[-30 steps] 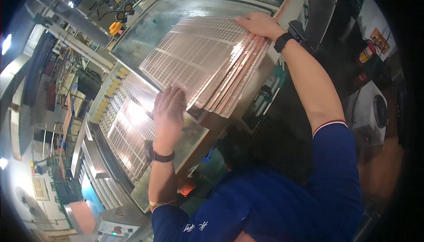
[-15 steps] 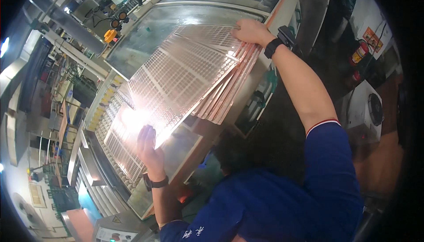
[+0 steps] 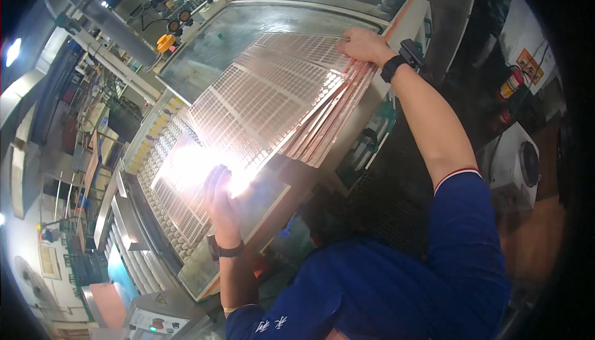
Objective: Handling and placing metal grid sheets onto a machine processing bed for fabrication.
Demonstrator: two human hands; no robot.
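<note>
A large copper-coloured circuit board panel (image 3: 266, 89), patterned with grids, lies slanted on top of a fanned stack of similar panels (image 3: 328, 129). My right hand (image 3: 365, 45) is closed on the panel's far right corner, fingers over its upper face; the thumb is hidden. At the near left corner my left hand (image 3: 222, 207) has its fingers together against the panel's edge. Bright glare washes out that corner and my left fingertips. Another gridded panel (image 3: 180, 207) lies lower left, flat on a bed of small rollers (image 3: 149, 169).
Under the stack is a machine's wet, clear cover (image 3: 211, 48) with a pale frame. A steel guard (image 3: 127, 216) and a control box (image 3: 155, 324) stand at the lower left. To the right are a fire extinguisher (image 3: 511, 84) and a white fan unit (image 3: 514, 166).
The whole view has shifted slightly, moving the scene a little to the right. Both hands keep their places on the panel, and the glare by my left hand has grown.
</note>
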